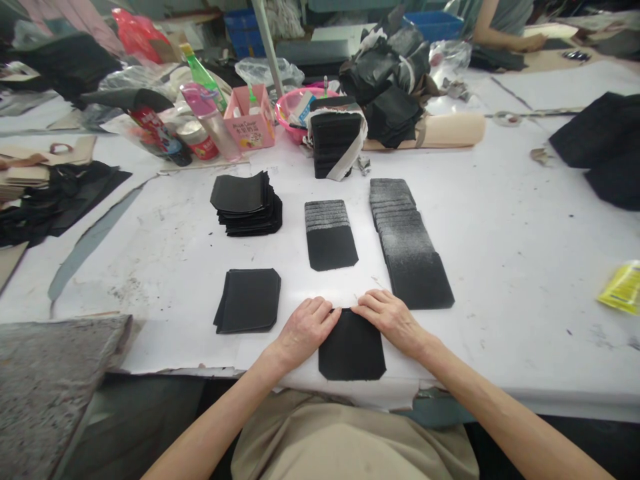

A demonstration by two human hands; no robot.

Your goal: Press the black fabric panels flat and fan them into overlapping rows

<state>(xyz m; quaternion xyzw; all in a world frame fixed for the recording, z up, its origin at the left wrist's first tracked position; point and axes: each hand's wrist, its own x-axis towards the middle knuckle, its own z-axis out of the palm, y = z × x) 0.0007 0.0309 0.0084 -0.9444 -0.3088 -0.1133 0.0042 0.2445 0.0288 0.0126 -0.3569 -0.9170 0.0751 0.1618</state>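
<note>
A black sheet piece with cut lower corners lies flat near the table's front edge. My left hand pinches its far edge at the left, thumb and fingers together. At the right of the same edge, my right hand does likewise. Beyond them lies a fanned set of black pieces with greyish strips showing. A longer fanned row stretches away to the right of my right hand. To the left of my left hand sits a low stack of black pieces, with a taller stack behind it.
Across the back stand a strapped black bundle, a pink box, a pink basin, bottles and a beige roll. A yellow packet lies far right. Another person's arm shows at the back right.
</note>
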